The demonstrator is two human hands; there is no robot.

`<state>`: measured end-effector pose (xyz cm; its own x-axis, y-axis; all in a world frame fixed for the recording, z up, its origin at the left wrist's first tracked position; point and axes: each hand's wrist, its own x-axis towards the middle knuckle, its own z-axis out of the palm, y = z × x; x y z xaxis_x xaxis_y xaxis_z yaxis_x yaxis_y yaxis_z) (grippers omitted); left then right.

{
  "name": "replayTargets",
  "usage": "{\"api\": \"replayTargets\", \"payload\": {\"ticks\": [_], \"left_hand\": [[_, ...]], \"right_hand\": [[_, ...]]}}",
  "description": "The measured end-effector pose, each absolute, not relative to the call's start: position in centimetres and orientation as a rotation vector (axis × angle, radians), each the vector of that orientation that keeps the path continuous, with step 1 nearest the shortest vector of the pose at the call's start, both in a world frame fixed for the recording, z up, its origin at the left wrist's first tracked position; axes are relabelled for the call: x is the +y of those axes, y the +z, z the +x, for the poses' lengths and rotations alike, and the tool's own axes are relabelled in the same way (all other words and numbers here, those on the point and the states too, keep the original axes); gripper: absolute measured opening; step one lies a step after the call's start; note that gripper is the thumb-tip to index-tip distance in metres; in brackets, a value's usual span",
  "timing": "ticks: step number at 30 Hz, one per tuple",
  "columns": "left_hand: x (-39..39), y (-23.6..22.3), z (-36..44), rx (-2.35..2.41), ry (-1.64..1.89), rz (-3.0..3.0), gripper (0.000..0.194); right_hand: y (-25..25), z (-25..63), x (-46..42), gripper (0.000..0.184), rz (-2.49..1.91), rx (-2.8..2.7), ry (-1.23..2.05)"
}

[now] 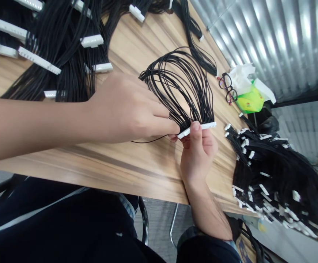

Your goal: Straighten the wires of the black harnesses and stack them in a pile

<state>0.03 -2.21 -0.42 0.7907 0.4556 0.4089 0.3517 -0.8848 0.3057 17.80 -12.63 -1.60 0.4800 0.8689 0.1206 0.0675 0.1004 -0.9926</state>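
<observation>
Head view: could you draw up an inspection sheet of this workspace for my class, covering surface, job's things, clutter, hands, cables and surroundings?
Surface: table with wood-grain top.
Job's things: white connector with looped black wires.
Clutter: glasses, white plastic and a green-yellow packet near the wall.
Hands: right hand pinches the connector; left hand is at the wires by one end, its grip partly hidden.
Cables: black bundles with white ends, upper left; larger pile, right.
Surroundings: corrugated wall, grey floor.

White connector (208,125) — partly behind fingers (196,134)
</observation>
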Motion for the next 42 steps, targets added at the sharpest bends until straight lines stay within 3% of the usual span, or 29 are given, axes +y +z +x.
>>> {"api": "replayTargets", "payload": {"ticks": [13, 21, 25, 28, 32, 35, 42], "left_hand": [[-1.8, -1.2, 0.8, 0.394, 0.712, 2.917, 0.034], [-1.2, 0.3, 0.7, 0.386, 0.887, 2.934, 0.04], [-2.2, -0.3, 0.4, 0.014, 1.271, 2.797, 0.041], [-3.1, -1.1, 0.3, -0.22, 1.237, 2.667, 0.036], [-3.0, -0.8, 0.0, 0.123, 1.214, 2.638, 0.039], [-2.1, 0.1, -0.2, 0.471, 1.053, 2.742, 0.03], [-1.2, 0.4, -0.2, 0.708, 0.903, 2.79, 0.028]], "right_hand": [[-2.0, 17.8, -12.7, 0.032, -1.488, -1.087, 0.614], [-2.1, 19.3, -11.9, 0.034, -1.46, -0.944, 0.752], [-2.0, 20.6, -11.1, 0.034, -1.411, -0.912, 0.62], [-1.9, 20.9, -10.9, 0.034, -1.41, -0.962, 0.538], [-2.0, 20.7, -11.2, 0.033, -1.446, -1.084, 0.452], [-1.9, 20.5, -11.7, 0.034, -1.484, -1.229, 0.343], [-2.0, 19.6, -13.0, 0.033, -1.52, -1.49, 0.329]]}}
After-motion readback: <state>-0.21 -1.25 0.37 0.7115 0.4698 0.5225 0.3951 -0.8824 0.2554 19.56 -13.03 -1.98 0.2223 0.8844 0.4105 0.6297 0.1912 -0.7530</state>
